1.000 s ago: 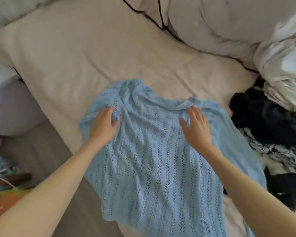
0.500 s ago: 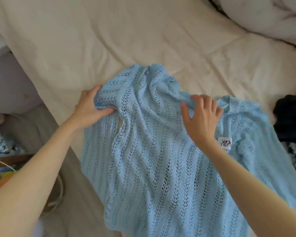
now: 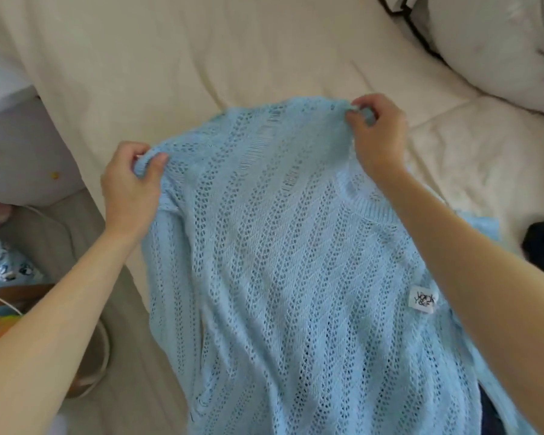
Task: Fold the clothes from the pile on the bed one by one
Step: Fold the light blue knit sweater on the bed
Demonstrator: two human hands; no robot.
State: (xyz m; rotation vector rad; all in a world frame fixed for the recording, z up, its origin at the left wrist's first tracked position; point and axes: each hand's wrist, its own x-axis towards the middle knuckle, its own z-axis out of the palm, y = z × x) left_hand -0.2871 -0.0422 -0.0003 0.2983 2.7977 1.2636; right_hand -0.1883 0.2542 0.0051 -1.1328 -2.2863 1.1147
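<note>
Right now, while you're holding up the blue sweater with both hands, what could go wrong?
The sweater is an open, holey knit, so the fingers pinching its top edge might snag or stretch it. The left hand and right hand grip at uneven heights, so the fold could end up crooked. Its lower part hangs past the bed edge, so it may slip toward the floor if a grip loosens.

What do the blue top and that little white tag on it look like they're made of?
Blue top: an open, lacy knit, likely cotton or acrylic yarn; rows of holes and a ribbed neckline show, matte. White tag: seemingly smooth woven fabric with dark lettering, too blurred to read.
</note>
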